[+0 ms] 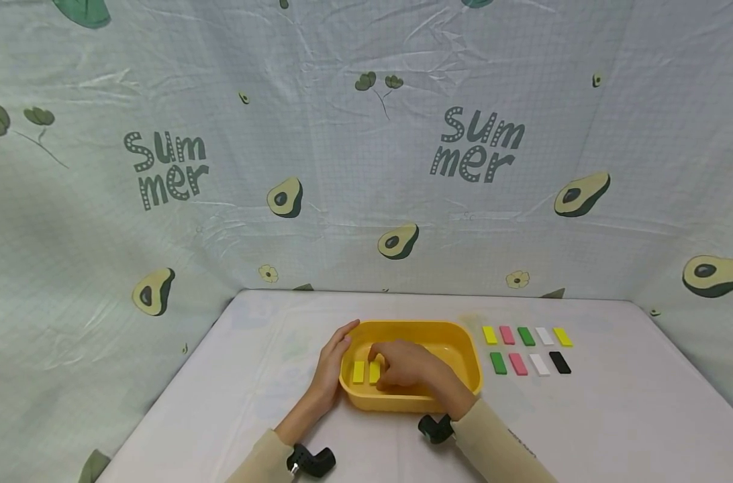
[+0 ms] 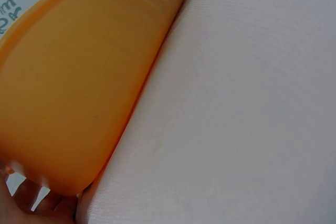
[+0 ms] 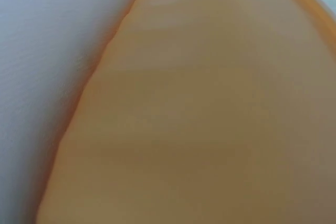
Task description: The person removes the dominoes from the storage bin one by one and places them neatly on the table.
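A yellow-orange plastic tray (image 1: 417,404) sits on the table, its wall (image 2: 79,82) filling much of the left wrist view. Along the tray's left side lies my left hand (image 1: 328,370), its fingers fairly straight against the outside and reaching the far left corner. My right hand (image 1: 410,364) reaches down inside the tray. Index finger and thumb pinch a small yellow rectangular block (image 1: 374,373) at its ends. Just left of it, a second yellow block (image 1: 358,372) lies on the tray floor. In the right wrist view only the tray's outer wall (image 3: 178,103) shows; the hand is hidden there.
Right of the tray, two rows of small blocks lie on the white-covered table (image 1: 614,402). They include a yellow block (image 1: 490,335), a pink block (image 1: 507,335), a green block (image 1: 526,336), a white block (image 1: 539,365) and a black block (image 1: 560,362). A printed curtain (image 1: 342,147) hangs behind.
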Motion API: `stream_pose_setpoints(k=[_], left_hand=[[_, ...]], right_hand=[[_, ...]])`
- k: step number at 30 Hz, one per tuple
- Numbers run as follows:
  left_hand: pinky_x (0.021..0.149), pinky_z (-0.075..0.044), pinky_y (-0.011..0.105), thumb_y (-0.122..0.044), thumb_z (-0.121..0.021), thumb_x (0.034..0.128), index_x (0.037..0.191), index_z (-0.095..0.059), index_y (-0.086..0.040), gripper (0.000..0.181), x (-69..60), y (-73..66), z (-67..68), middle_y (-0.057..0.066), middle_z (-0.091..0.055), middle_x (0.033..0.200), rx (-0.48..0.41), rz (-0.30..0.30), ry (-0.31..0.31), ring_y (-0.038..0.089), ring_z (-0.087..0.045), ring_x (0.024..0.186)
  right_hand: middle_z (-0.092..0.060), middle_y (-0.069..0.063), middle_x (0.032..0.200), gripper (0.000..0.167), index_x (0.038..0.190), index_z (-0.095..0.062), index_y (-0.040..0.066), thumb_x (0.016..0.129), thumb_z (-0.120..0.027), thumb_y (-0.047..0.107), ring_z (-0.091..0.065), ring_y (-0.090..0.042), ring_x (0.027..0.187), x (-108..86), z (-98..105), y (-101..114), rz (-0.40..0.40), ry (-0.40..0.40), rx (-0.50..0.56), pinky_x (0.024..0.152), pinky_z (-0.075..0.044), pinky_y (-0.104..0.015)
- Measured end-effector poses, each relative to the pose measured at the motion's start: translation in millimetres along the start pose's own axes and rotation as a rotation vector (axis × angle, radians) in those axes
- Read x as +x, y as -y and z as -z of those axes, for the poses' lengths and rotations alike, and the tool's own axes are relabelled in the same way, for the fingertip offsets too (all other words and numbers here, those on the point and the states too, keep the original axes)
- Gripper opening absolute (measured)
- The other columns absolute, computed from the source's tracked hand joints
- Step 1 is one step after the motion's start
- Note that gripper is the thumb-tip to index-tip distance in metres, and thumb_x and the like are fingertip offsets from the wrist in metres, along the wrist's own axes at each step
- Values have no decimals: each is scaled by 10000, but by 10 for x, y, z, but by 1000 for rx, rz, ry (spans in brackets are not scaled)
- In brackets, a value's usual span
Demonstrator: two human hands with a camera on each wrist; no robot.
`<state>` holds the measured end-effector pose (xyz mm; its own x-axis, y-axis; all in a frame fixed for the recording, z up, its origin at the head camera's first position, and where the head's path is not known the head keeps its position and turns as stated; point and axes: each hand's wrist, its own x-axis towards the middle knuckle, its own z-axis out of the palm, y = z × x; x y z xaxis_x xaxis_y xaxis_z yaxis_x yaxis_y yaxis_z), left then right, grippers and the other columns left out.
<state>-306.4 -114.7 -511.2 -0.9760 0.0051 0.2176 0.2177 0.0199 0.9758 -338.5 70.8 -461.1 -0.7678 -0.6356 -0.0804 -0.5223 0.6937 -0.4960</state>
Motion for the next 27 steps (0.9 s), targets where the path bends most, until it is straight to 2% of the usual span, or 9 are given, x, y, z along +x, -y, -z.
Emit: stream_pose_setpoints(k=[12,19,27], left_hand=[[1296,-245,515,-252,-340,1120,1574,-426,-116,482,7,-5,-13,74,-376,1664,-14,16,5,298,-348,1542],[1289,-252,534,-262,-344,1121,1581,-399,-76,500,10,8,-9,103,-362,1669,-15,14,4,326,-348,1539],[1289,-264,518,-234,-331,1120,1580,-410,-99,485,15,0,-9,76,-378,1661,-29,23,-2,301,-368,1528]], right_hand=[[-621,37,816,415,1235,-684,143,857,-840,213,-564,-141,739,-85,124,-9,53,-28,39,709,-520,-250],[-626,36,846,427,1256,-680,135,862,-833,198,-568,-151,762,-148,223,-3,71,-25,36,713,-527,-258],[-604,11,800,443,1254,-684,94,849,-847,172,-543,-156,729,-198,323,8,109,-37,21,651,-481,-258]])
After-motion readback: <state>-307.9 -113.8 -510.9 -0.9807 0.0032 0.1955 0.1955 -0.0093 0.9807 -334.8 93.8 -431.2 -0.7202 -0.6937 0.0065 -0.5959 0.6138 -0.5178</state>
